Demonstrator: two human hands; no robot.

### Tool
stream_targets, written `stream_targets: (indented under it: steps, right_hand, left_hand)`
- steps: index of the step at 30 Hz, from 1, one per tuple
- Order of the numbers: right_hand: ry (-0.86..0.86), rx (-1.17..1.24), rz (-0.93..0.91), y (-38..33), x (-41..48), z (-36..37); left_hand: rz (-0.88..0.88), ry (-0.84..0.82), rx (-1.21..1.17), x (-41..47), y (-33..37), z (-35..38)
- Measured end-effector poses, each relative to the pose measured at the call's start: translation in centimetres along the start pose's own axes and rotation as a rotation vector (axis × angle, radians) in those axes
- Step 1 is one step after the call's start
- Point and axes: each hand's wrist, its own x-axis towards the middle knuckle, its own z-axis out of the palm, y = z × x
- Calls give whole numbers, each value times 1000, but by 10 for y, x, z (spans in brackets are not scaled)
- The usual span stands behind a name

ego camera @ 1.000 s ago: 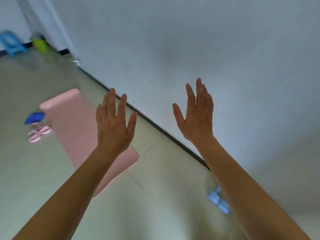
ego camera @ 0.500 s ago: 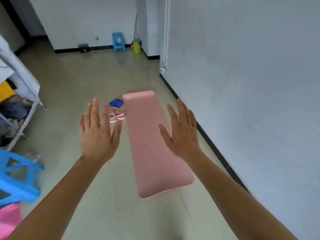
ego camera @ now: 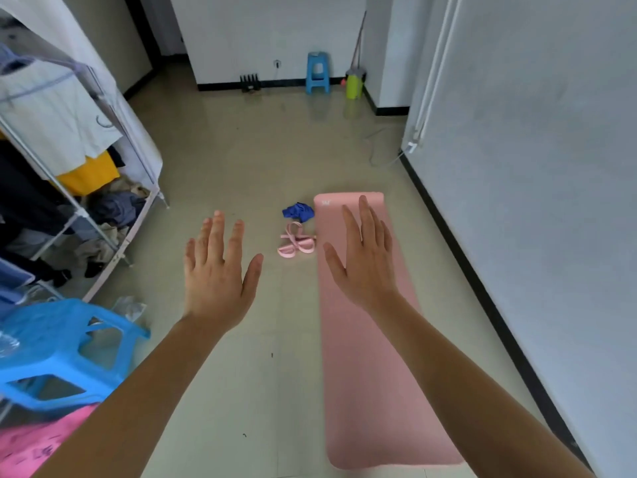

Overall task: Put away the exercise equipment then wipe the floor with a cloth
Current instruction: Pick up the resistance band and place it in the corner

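Note:
A pink exercise mat lies flat on the floor, running along the right wall. Just left of its far end sit a pink looped resistance band and a crumpled blue cloth. My left hand is held up in the air, fingers straight and spread, holding nothing. My right hand is raised the same way in front of the mat's far half, empty too.
A clothes rack full of garments stands along the left. A blue plastic stool is near at lower left, over something pink. Far back stand another blue stool and a green bin. A grey wall bounds the right.
The view has swung left from the wall to face down the room. The mat now lies straight ahead, and the rack and blue stool have come into sight. Both hands stay raised and open.

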Motion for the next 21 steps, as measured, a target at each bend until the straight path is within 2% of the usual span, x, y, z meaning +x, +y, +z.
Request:
stream_targets:
  steps: [9, 15, 21]
  right_hand:
    - [-203, -59, -52, -35, 160, 196]
    - [-201, -92, 108, -50, 277, 272]
    - [-123, -159, 226, -23, 385, 302]
  left_hand:
    - [-46, -259, 85, 122, -167, 134]
    - [39, -273, 34, 272, -244, 190]
    - [186, -198, -18, 429, -267, 231]
